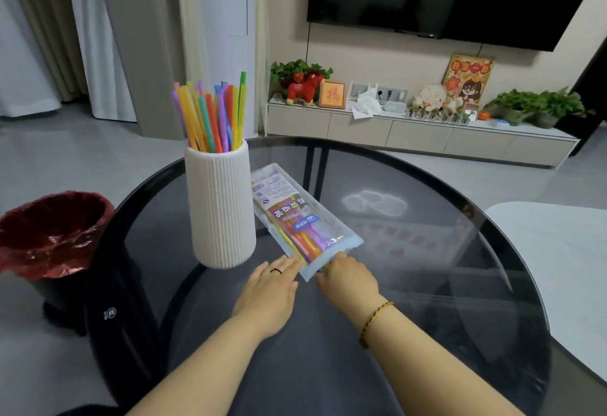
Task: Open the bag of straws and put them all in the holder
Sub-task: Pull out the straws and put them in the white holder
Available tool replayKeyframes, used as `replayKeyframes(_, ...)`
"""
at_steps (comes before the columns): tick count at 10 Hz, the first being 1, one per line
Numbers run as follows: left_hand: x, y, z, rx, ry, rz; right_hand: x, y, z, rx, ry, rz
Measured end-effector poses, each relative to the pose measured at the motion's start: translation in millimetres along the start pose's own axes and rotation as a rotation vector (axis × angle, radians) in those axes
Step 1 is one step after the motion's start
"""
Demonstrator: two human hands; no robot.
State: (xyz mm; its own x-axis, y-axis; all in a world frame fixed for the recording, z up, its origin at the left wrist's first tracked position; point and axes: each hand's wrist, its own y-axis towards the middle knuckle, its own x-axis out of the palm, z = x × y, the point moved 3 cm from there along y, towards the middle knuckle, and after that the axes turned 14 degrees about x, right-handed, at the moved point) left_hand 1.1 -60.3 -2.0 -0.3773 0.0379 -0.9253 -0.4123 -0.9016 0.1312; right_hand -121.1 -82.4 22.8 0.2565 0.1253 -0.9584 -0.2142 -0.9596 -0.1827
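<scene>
A clear plastic bag of straws (295,215) lies flat on the round dark glass table (410,251), just right of the holder. The holder (220,208) is a tall white ribbed vase that stands upright with several coloured straws (213,116) sticking out of its top. My left hand (271,287) rests flat on the table with its fingertips touching the bag's near left corner. My right hand (348,279) has its fingers curled over the bag's near end, and coloured straws show through the plastic there.
A black bin with a red liner (49,235) stands on the floor left of the table. A white tabletop edge (558,268) lies to the right. A low TV cabinet (420,133) with plants and ornaments lines the far wall.
</scene>
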Motion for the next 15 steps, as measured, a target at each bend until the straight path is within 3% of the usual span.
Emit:
replayKeyframes(3, -0.3, -0.1, 1.2, -0.005, 0.017, -0.018, -3.4, 2.9, 16.3, -0.129, -0.308, -0.026)
replayKeyframes(5, -1.4, -1.4, 2.0, -0.007, 0.013, -0.025, -13.5, -15.6, 61.3, -0.137, -0.325, -0.058)
replayKeyframes(7, -1.1, -1.6, 3.1, -0.011, 0.011, -0.024, -29.2, -23.2, 83.8, -0.072, -0.230, -0.216)
replayKeyframes(9, -0.9, -1.7, 3.2, -0.014, 0.013, -0.026, -42.6, -12.5, 57.7, 0.012, -0.170, -0.438)
replayKeyframes(10, -1.5, -1.4, 3.1, -0.009, 0.014, -0.026, -47.7, -7.4, 43.5, 0.019, -0.092, -0.447)
replayKeyframes(11, -1.9, -1.6, 3.1, -0.008, 0.013, -0.023, -39.2, -1.6, 31.8, 0.053, 0.054, -0.357)
replayKeyframes(13, -1.9, -1.6, 3.2, -0.003, 0.011, -0.018, -15.8, -1.0, 17.5, 0.048, -0.055, -0.111)
replayKeyframes(15, -1.6, -1.4, 3.1, 0.001, 0.017, -0.018, -18.4, 4.8, 29.1, 0.065, -0.190, -0.103)
